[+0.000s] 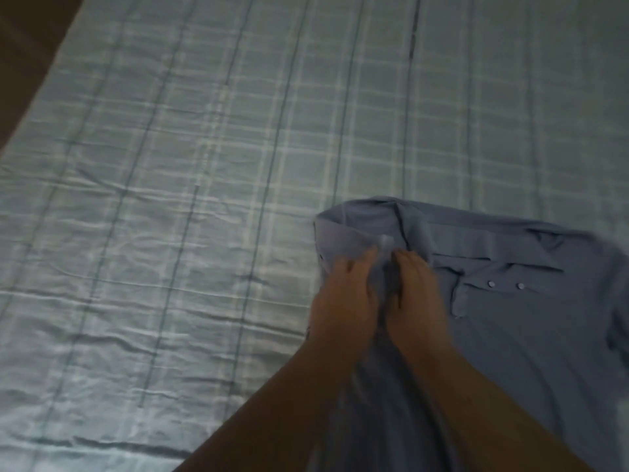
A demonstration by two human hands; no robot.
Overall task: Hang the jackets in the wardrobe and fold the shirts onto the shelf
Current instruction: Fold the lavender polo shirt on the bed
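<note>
Shirt (527,335) one; left hand (343,298), right hand (417,298) (both gripping).

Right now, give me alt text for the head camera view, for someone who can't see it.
Two bare hands, the left hand and right hand, rest side by side on a blue shirt lying on a pale plaid bedsheet. Motion blur hides whether they grip the cloth.
</note>
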